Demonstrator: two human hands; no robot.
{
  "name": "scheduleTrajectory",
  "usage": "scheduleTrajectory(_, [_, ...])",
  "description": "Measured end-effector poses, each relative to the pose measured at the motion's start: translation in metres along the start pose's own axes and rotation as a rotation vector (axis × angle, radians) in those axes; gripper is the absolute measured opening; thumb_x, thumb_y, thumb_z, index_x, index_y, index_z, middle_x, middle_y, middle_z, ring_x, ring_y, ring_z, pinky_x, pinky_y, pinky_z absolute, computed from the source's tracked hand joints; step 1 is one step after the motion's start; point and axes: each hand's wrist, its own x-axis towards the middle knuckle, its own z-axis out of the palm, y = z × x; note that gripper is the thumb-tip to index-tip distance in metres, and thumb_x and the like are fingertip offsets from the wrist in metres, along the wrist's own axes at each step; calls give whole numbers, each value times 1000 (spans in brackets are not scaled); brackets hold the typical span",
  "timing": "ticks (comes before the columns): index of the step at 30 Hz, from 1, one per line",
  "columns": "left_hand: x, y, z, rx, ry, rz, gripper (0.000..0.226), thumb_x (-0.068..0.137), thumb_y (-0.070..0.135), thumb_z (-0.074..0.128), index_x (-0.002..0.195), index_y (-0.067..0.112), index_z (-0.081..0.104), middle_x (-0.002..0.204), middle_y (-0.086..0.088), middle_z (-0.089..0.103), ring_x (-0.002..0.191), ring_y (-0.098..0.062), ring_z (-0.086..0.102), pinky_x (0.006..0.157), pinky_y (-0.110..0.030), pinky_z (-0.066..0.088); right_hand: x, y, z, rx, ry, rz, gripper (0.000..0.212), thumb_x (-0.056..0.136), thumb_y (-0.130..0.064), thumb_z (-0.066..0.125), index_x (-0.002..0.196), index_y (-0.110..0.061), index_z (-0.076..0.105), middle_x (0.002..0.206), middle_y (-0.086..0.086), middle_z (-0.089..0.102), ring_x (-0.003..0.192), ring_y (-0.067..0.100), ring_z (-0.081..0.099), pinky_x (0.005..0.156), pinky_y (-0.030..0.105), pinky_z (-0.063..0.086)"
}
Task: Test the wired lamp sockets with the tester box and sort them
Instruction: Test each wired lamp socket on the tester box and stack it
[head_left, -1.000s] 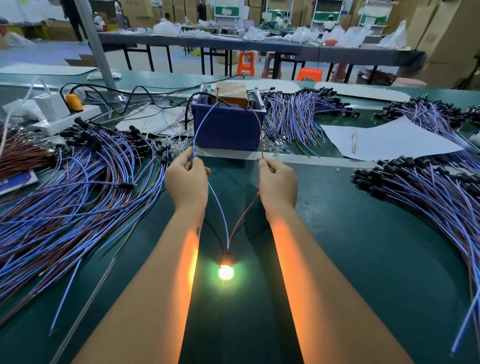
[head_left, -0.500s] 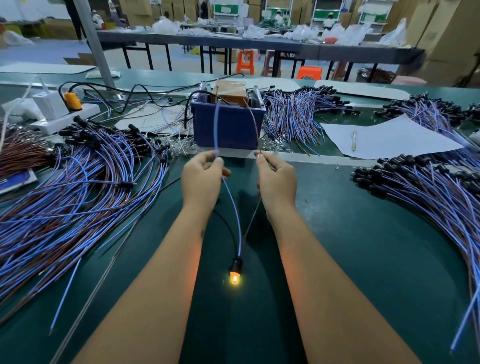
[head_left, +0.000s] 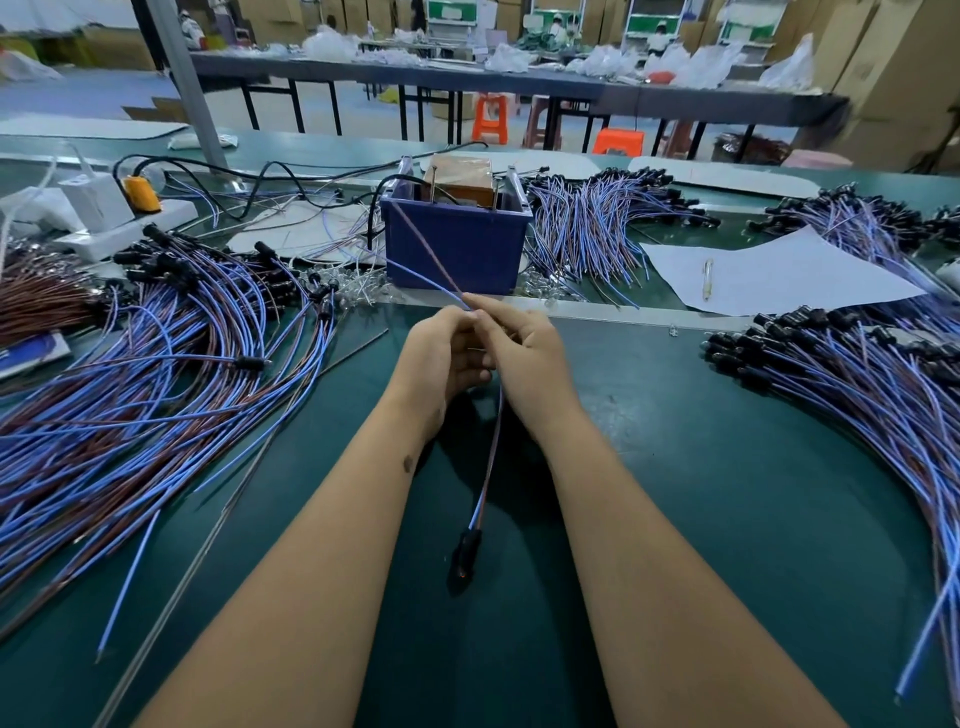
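Observation:
My left hand (head_left: 447, 358) and my right hand (head_left: 524, 358) are pressed together at the middle of the green table and both pinch the blue and brown wires (head_left: 488, 467) of one lamp socket. The two wire ends stick out beyond my fingers toward the blue tester box (head_left: 457, 244) without touching it. The black socket (head_left: 464, 558) hangs at the near end of the wires between my forearms, and its bulb shows only a faint orange dot.
A big heap of wired sockets (head_left: 135, 395) covers the table's left side, another (head_left: 872, 384) the right side, a third (head_left: 597, 223) lies behind the box. A power strip (head_left: 109, 228) sits far left. White paper with a pen (head_left: 753, 275) lies right of the box.
My hands came together and pulled both wire ends off the tester box contacts. The bulb, bright a second ago, has faded to a faint dot.

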Motion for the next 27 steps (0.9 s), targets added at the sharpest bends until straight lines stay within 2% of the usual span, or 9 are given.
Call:
scheduleTrajectory(2, [2,0,-2,-48,69,1,30,99,21,44,82,11,65,69,-2,69,62,-14,60,59,-23,49,-3,-2,2,-25,-75,5,27,95,-17,60,118,-27,69,109,20,58,97,28,62,93,41,52])
scheduleTrajectory(5, [5,-1,-4,-134,152,38,25,99,16,52,79,8,64,66,-3,67,56,-10,63,55,-20,53,-6,-5,4,63,-152,30,30,98,-11,53,123,-21,66,103,9,66,89,20,62,89,36,52])
scheduleTrajectory(8, [7,3,-10,-350,242,32,22,99,11,53,79,5,60,58,-3,65,46,-5,59,47,-14,49,-3,-6,-4,199,-106,109,31,102,-13,45,127,-17,62,91,6,67,78,18,56,75,35,50])
scheduleTrajectory(13, [3,5,-17,-690,259,54,11,97,8,55,86,7,59,63,-5,70,51,-7,65,49,-14,51,-10,-3,-3,69,-233,-33,60,84,9,66,137,-17,54,87,9,60,77,22,46,75,35,46])
scheduleTrajectory(16, [0,2,-16,-690,268,91,13,97,5,54,85,9,59,61,-2,69,51,-7,65,50,-14,52,-12,-8,-3,197,-227,-14,41,88,1,66,127,-10,62,87,3,67,72,17,52,73,25,45])
scheduleTrajectory(18, [-2,1,-15,-587,237,112,14,96,4,54,85,9,60,63,-2,70,54,-7,66,53,-15,54,-13,-8,-9,273,-175,11,27,94,-11,61,121,-15,66,87,-7,72,70,5,61,70,19,47])
scheduleTrajectory(21, [-5,-5,-11,-236,198,187,13,94,3,58,85,10,64,65,1,70,62,-7,67,65,-19,56,-16,-7,-14,273,-113,34,18,100,-29,53,109,-29,68,86,-5,70,76,8,62,75,24,46])
scheduleTrajectory(24, [-11,-13,-7,233,146,325,14,88,3,67,81,14,71,62,7,69,61,-5,62,65,-19,52,-18,-4,-18,373,76,53,21,102,-25,48,96,-23,68,87,-2,67,80,13,59,73,25,46])
scheduleTrajectory(27, [-24,-19,3,519,40,502,17,82,4,73,78,20,75,64,11,69,61,0,60,62,-16,48,-17,-4,-32,578,267,173,30,105,-17,40,82,-15,59,73,1,65,65,12,59,65,26,46])
